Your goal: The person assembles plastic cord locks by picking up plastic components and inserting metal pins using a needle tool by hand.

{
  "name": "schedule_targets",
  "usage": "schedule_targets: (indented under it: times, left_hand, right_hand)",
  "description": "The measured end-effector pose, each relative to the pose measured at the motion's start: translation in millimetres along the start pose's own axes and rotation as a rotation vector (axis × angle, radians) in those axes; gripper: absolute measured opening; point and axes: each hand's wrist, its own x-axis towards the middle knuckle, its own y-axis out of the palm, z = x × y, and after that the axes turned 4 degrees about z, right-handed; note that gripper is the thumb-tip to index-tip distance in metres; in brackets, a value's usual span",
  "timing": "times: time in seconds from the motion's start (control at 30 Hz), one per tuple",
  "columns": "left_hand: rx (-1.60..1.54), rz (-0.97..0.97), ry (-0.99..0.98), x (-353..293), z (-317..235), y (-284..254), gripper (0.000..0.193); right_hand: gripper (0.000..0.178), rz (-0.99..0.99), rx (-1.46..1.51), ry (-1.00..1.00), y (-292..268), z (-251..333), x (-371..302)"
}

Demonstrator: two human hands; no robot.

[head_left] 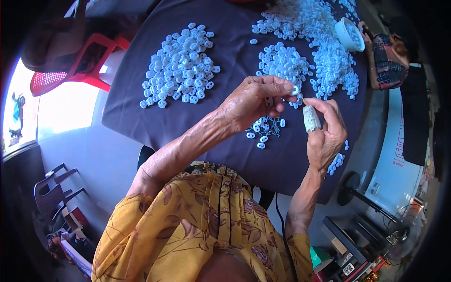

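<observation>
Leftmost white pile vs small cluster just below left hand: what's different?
The left pile is much bigger than the small cluster. The left pile shows only white pieces; the small cluster has thin dark bits mixed in. Both lie on the dark cloth.

A yellow leaf-patterned top (169,235) is worn with a pale thumb wrap (311,119).
</observation>
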Motion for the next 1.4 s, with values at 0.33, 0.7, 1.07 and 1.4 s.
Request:
schedule_targets:
  times: [0.33, 0.7, 1.07, 1.4]
  left_hand:
    - [-0.079, -0.011, -0.007, 0.5, 1.6, -1.4, 0.015]
    - [-0.073, -0.015, -0.022, 1.7, 4.6, 0.3, 0.014]
    - [-0.068, -0.035, -0.011, 6.4, 10.3, -4.6, 0.015]
    - [-0.086, -0.036, -0.054, 8.3, 11.1, -5.2, 0.016]
  right_hand:
    - [0.026, 0.017, -0.219, -0.074, 2.3, 5.0, -3.7]
    - [0.029, -0.016, -0.302, -0.098, 5.8, 2.4, -5.4]
    - [0.033, 0.054, -0.272, -0.153, 6.5, 0.2, -4.4]
    - [0.034, 0.065, -0.370, -0.114, 4.0, -1.1, -5.2]
